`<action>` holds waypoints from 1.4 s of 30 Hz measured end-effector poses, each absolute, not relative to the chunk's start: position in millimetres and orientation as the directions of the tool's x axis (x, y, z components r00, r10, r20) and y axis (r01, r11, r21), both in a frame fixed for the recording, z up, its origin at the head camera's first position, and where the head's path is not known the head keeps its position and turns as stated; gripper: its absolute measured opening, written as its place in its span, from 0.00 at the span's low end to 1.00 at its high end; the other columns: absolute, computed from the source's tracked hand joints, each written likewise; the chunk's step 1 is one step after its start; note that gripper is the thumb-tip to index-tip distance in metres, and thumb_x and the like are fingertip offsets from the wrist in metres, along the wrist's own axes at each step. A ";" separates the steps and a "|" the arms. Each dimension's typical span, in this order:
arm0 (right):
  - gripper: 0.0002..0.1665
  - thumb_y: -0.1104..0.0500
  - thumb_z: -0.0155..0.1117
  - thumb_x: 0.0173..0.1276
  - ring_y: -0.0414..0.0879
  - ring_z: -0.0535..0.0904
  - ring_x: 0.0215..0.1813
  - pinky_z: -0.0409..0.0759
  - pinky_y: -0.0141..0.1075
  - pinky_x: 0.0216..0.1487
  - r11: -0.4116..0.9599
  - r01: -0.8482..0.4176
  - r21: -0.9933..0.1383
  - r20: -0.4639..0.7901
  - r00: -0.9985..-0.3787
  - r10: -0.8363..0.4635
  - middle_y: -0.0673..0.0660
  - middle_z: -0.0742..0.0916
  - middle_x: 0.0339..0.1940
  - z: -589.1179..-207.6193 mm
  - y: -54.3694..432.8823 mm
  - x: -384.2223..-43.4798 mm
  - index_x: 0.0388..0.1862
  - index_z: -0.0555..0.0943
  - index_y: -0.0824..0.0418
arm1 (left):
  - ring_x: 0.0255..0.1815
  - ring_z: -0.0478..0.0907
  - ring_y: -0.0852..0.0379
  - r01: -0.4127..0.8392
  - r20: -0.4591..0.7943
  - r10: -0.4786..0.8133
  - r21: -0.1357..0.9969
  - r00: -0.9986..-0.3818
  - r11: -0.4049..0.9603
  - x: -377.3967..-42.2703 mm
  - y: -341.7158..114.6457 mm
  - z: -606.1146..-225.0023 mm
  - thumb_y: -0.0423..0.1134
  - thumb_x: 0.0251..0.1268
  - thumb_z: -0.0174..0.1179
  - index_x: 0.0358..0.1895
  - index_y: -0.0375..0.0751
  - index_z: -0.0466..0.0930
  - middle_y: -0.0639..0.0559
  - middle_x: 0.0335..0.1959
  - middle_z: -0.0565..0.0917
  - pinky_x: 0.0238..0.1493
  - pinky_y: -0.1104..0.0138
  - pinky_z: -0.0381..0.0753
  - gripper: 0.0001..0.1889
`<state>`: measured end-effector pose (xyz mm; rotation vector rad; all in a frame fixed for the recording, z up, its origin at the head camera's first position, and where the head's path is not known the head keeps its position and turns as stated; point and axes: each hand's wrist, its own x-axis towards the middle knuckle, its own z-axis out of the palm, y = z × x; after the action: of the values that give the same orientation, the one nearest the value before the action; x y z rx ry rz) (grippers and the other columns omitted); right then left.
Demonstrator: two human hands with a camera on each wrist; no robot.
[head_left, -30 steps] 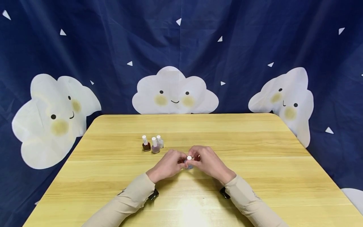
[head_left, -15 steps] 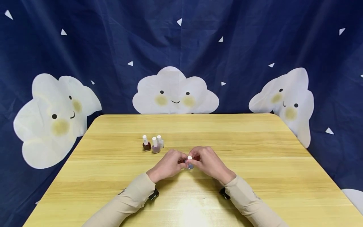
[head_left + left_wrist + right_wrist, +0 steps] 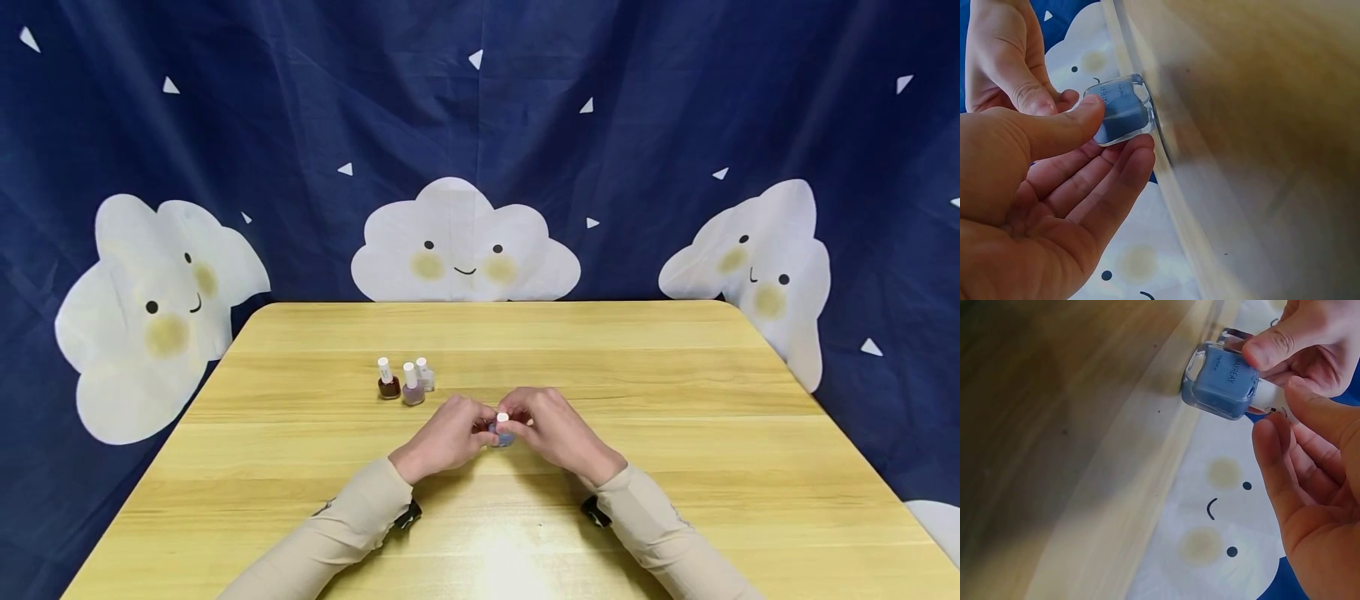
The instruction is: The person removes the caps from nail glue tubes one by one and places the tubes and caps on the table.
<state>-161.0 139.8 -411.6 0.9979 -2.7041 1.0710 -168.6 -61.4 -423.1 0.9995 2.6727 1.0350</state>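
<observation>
Hardly any change over the last 1 s: my 2 hands sit in approx. the same spot on the same bottle. My left grip (image 3: 448, 433) is clamped on the blue bottle (image 3: 1225, 376), thumb across its label side. My right grip (image 3: 558, 429) pinches the white cap (image 3: 1266, 397), thumb on 1 side & index finger on the other. So the bottle is btwn my 2 grips, abt upright, cap end up. Can't tell from here if its base rests on the table (image 3: 637, 367) or is held just off it.

What that means: the cap's still on the bottle, w/ no gap I can make out at the neck, so I'd judge the work w/ the cap is at the same pt. A small twist wouldn't show.

Beyond & left of my left grip, apart from it, 3 more bottles stand upright, all w/ white caps: dark red bottle (image 3: 388, 388) farthest left, purple bottle (image 3: 413, 394) nearest me, clear bottle (image 3: 427, 380) just behind it on the right. Can't tell if those last 2 touch. Past the table's far edge: navy backdrop (image 3: 480, 125) w/ clouds.
</observation>
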 end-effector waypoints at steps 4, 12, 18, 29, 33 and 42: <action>0.04 0.61 0.73 0.67 0.34 0.82 0.35 0.83 0.29 0.39 0.544 -0.588 -0.598 0.273 -0.788 -0.552 0.47 0.89 0.37 -410.6 140.9 -161.0 0.40 0.87 0.57 | 0.30 0.79 0.65 0.549 0.139 0.617 0.633 -0.774 0.546 -169.1 -62.0 -423.6 0.30 0.63 0.69 0.37 0.40 0.89 0.52 0.31 0.90 0.37 0.69 0.78 0.02; 0.08 0.59 0.76 0.65 0.36 0.81 0.35 0.83 0.31 0.39 0.544 -0.506 -0.669 0.217 -0.833 -0.508 0.43 0.86 0.33 -412.1 141.5 -163.4 0.37 0.82 0.54 | 0.28 0.78 0.64 0.538 0.126 0.613 0.635 -0.780 0.555 -169.1 -61.6 -423.6 0.29 0.63 0.70 0.36 0.41 0.89 0.53 0.30 0.89 0.35 0.70 0.77 0.03; 0.12 0.56 0.79 0.62 0.38 0.81 0.34 0.83 0.30 0.36 0.574 -0.463 -0.675 0.198 -0.863 -0.464 0.45 0.85 0.31 -413.0 141.1 -163.7 0.36 0.81 0.54 | 0.28 0.77 0.64 0.523 0.109 0.604 0.633 -0.790 0.570 -168.6 -61.1 -423.2 0.29 0.63 0.69 0.36 0.40 0.88 0.53 0.30 0.88 0.34 0.70 0.78 0.03; 0.07 0.58 0.78 0.62 0.33 0.81 0.31 0.80 0.29 0.32 0.596 -0.493 -0.634 0.241 -0.858 -0.453 0.41 0.87 0.28 -415.0 137.8 -162.4 0.32 0.85 0.51 | 0.27 0.76 0.65 0.517 0.102 0.599 0.632 -0.794 0.578 -167.7 -61.0 -423.4 0.30 0.63 0.70 0.33 0.42 0.88 0.53 0.30 0.89 0.34 0.70 0.77 0.03; 0.07 0.59 0.77 0.63 0.35 0.81 0.30 0.79 0.29 0.33 0.589 -0.501 -0.634 0.238 -0.851 -0.467 0.41 0.87 0.29 -413.5 137.8 -161.3 0.31 0.85 0.51 | 0.27 0.75 0.66 0.517 0.099 0.598 0.627 -0.795 0.583 -167.6 -60.4 -423.8 0.31 0.64 0.69 0.34 0.44 0.88 0.55 0.31 0.89 0.35 0.71 0.76 0.04; 0.04 0.61 0.75 0.65 0.36 0.82 0.33 0.81 0.30 0.37 0.558 -0.532 -0.637 0.239 -0.825 -0.513 0.43 0.88 0.33 -410.8 139.2 -161.9 0.34 0.86 0.54 | 0.27 0.75 0.66 0.518 0.100 0.597 0.624 -0.796 0.586 -166.7 -60.2 -424.8 0.31 0.64 0.69 0.34 0.45 0.87 0.56 0.30 0.88 0.34 0.71 0.76 0.04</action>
<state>-161.9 139.2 -410.8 0.9218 -2.7495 1.1379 -166.7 -60.2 -424.8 0.9491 2.6896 0.9983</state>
